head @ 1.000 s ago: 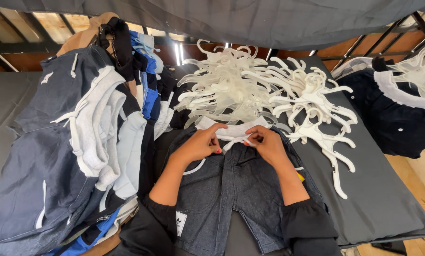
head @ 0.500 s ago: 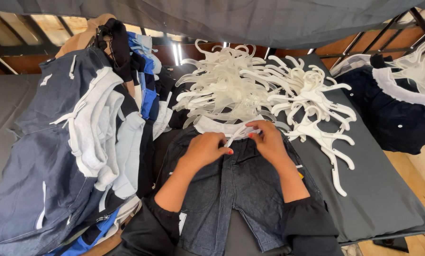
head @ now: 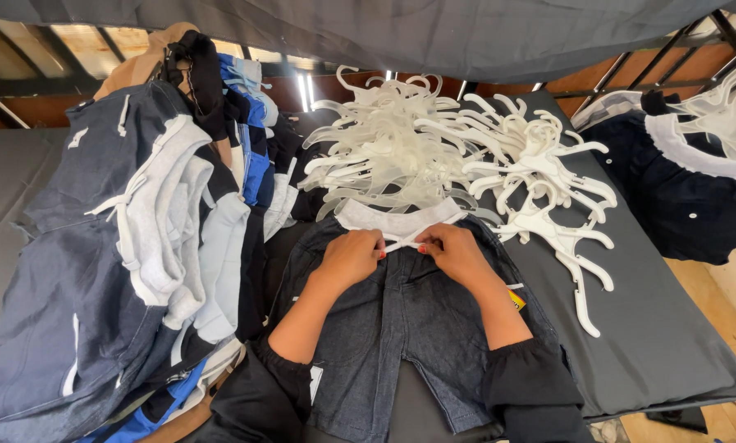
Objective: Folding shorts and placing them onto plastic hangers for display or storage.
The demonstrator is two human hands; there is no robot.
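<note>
A pair of dark denim shorts (head: 401, 328) with a white waistband (head: 393, 220) lies flat on the grey table in front of me. My left hand (head: 350, 256) and my right hand (head: 454, 253) meet at the waist, each pinching an end of the white drawstring (head: 401, 243) between thumb and fingers. Both wrists rest on the shorts. Black sleeves cover my forearms near the bottom edge.
A heap of white plastic hangers (head: 458, 168) lies just beyond the shorts. A tall stack of folded dark, grey and blue garments (head: 138, 238) stands at the left. Dark clothes on hangers (head: 680, 197) lie at the far right. The grey table (head: 655, 344) ends at the right.
My hands have come closer together at the waistband, pulling the drawstring ends in; the left hand moved up from the shorts' front to the cord.
</note>
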